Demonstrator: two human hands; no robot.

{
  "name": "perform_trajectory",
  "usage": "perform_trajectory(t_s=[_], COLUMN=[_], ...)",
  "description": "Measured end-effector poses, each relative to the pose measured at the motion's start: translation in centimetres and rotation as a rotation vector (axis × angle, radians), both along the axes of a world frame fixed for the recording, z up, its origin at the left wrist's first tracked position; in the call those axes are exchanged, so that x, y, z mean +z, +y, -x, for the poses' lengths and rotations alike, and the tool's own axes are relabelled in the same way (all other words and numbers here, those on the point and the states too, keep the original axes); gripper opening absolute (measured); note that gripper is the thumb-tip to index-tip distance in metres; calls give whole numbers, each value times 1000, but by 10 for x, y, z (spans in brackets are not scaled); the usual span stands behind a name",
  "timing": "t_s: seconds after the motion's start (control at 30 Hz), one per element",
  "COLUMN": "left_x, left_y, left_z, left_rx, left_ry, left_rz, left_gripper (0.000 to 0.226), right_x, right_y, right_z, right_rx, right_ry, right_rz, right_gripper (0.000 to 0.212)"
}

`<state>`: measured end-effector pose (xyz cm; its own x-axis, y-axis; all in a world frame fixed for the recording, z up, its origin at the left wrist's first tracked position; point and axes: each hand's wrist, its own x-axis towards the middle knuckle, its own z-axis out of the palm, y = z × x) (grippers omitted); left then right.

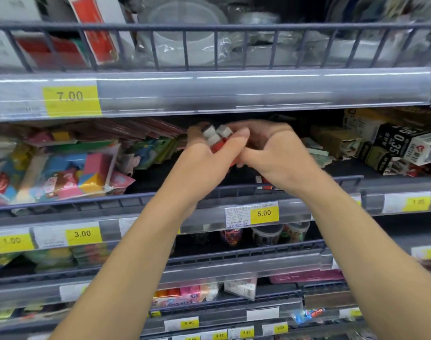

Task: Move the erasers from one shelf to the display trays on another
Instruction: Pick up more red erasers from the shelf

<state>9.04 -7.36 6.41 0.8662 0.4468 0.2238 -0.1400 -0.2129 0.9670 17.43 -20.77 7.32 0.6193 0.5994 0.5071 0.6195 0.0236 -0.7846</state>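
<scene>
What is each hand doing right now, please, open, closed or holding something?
Left hand: fingers curled round a bunch of red-and-white erasers.
Right hand: fingers curled against the same bunch; its grip is hidden, so it cannot be told.

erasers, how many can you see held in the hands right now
3 show, bunched in the left hand: white ends at and. The right hand closes over the bundle's red sleeves, so more may be hidden.
</scene>
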Motion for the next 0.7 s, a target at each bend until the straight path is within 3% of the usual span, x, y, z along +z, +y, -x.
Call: perform_trajectory(t_s=[0.07, 0.17, 0.37, 0.53, 0.7], left_x=[4, 8, 11, 18, 17], left_y=[-5, -2, 14, 36, 53], left_z=[-6, -8, 5, 11, 10], left_rx=[-29, -57, -125, 62, 133], left_ry=[-78, -86, -37, 31, 121], left_rz=[249, 303, 199, 37, -28], left_gripper=[62, 52, 16, 7, 7], right_x=[-5, -9, -2, 9, 13], right_y=[9, 15, 9, 0, 22], right_z=[8, 12, 10, -14, -47], right_rx=[-17, -69, -150, -73, -248], right_ry=[27, 39, -201, -118, -331], right_rz=[-54, -82, 94, 267, 726], right_gripper=[22, 26, 27, 30, 45])
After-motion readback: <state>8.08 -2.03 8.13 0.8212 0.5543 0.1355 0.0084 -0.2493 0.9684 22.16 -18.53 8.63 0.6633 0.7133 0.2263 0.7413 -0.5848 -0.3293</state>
